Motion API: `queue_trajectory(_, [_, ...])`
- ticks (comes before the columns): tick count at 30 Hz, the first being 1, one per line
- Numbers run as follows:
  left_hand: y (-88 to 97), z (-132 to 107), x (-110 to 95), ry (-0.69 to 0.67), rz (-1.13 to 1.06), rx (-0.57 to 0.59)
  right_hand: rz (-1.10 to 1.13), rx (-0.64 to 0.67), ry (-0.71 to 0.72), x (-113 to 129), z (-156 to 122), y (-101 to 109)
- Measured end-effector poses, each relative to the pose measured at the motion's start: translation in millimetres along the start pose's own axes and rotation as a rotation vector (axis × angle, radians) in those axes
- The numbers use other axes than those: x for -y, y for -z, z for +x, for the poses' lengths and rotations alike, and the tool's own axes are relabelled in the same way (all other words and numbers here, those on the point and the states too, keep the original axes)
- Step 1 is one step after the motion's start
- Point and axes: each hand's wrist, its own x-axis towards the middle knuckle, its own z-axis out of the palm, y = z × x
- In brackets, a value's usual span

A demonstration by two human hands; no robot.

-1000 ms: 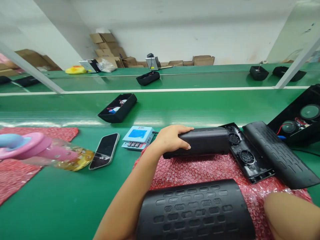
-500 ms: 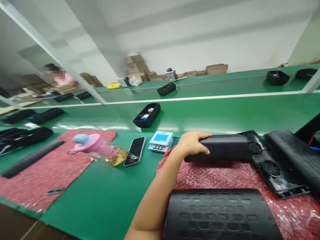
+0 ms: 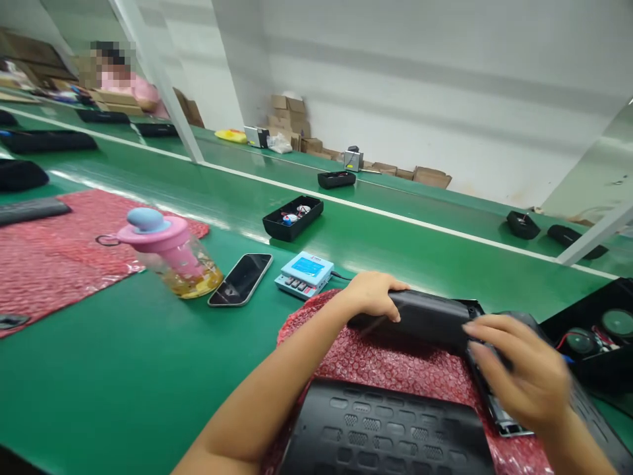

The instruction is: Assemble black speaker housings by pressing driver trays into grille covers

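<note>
My left hand grips the left end of a long black plastic housing, thumb on the near side and fingers over the top. At the housing's right end is my right hand, slightly blurred, its fingers stretched out and thumb apart. Whether its fingertips touch the housing I cannot tell. Beneath lies red bubble wrap. A black slotted cover rests on the wrap closest to me. Partly hidden by my right hand is a black panel, whose round speakers are covered now.
Left of the wrap stand a blue device with a screen, a phone and a pink-lidded bottle. An open black case sits behind them; another with round speakers is at right. A person in pink is far left.
My right hand has come into view from the right and reached the housing's right end. My left hand keeps its hold. The view has tilted and shifted.
</note>
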Motion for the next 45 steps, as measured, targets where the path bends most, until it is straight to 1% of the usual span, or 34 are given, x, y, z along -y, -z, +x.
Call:
queue_trajectory(2, [0.5, -1, 0, -0.025, 0.017, -0.007, -0.014, 0.121, 0.105, -6, 2, -24])
queue_trajectory(4, [1.1, -2, 1, -0.071, 0.04, -0.011, -0.057, 0.242, 0.173, -9, 1, -47])
queue_trajectory(6, [1.9, -3, 1, -0.121, 0.069, -0.009, -0.116, 0.306, 0.182, -7, -2, -63])
queue_trajectory(8, [3.1, -4, 1, -0.159, 0.097, -0.002, -0.192, 0.334, 0.178, -3, -2, -70])
queue_trajectory(11, [4.3, -5, 2, -0.207, 0.132, 0.012, -0.275, 0.399, 0.164, 5, 4, -73])
queue_trajectory(14, [3.2, -5, 5, -0.25, 0.15, 0.001, -0.304, 0.446, 0.172, 10, 9, -76])
queue_trajectory(17, [0.5, -4, 7, -0.264, 0.162, -0.018, -0.347, 0.464, 0.182, 11, 9, -81])
queue_trajectory(22, [-2.0, -4, 6, -0.25, 0.175, -0.031, -0.418, 0.473, 0.206, 9, 3, -86])
queue_trajectory(25, [-1.5, -5, 4, -0.233, 0.178, -0.028, -0.42, 0.462, 0.214, 9, 1, -86])
queue_trajectory(27, [-1.3, -5, 2, -0.217, 0.179, -0.026, -0.428, 0.477, 0.198, 9, 0, -86])
queue_trajectory(33, [-1.9, -3, 0, -0.196, 0.165, -0.04, -0.43, 0.596, 0.155, 11, 0, -85])
queue_trajectory(41, [-0.8, -4, -1, -0.181, 0.157, -0.036, -0.362, 0.707, 0.146, 16, 2, -85])
queue_trajectory(45, [-0.9, -4, -1, -0.185, 0.154, -0.035, -0.348, 0.74, 0.126, 19, -1, -88])
